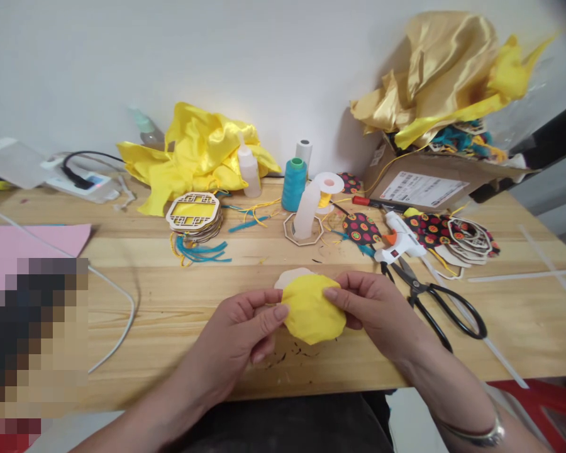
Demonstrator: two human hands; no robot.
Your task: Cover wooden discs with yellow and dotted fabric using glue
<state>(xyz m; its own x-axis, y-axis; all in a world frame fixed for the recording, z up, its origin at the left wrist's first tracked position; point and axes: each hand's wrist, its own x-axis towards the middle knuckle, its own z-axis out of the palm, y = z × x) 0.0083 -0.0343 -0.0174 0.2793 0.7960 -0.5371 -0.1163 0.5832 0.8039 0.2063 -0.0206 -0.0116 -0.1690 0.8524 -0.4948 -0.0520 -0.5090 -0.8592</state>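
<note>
Between my two hands is a roundish piece covered in yellow fabric (pixel 314 311), held just above the table near its front edge. My left hand (pixel 252 324) pinches its left rim between thumb and fingers. At the upper right rim, my right hand (pixel 365 299) grips it with the thumb on top. Behind it a pale flat piece (pixel 295 275) shows in part. Black-handled scissors (pixel 419 286) lie to the right of my right hand, near a white glue gun (pixel 399 239). Dark scraps lie on the wood below the yellow piece.
A stack of wooden lattice frames (pixel 193 214) with teal tassels sits at the left. Crumpled yellow satin (pixel 202 148), a squeeze bottle (pixel 249 170) and a teal thread cone (pixel 293 185) stand behind. A cardboard box (pixel 419 182) fills the back right; a white cable (pixel 132 308) crosses the left.
</note>
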